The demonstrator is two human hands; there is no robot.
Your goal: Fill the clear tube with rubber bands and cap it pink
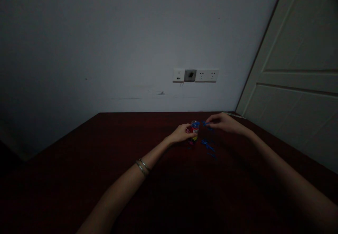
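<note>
- While my left hand [181,133] wraps around the small glass jar [195,131], fingers closed on its side, the mouth faces up and blue shows just under the clear rim.
- Its label carries red, white and yellow; there seem to be marks on the white patch, too small and dark for me to read.
- My right hand [222,122] is just beside the mouth, apart from it, thumb and fingers pinched narrow on a blue strand [206,123].
- Loose blue pieces [207,145] lie on the dark red tabletop [148,191], near the jar's base on its right.
- The far edge meets the grey wall [118,50] behind the jar; the right edge runs along the panelled door [298,72].
- I have wide room leftward and toward me.
- Above the jar sit the socket plates [206,75]; I make out no brand there.
</note>
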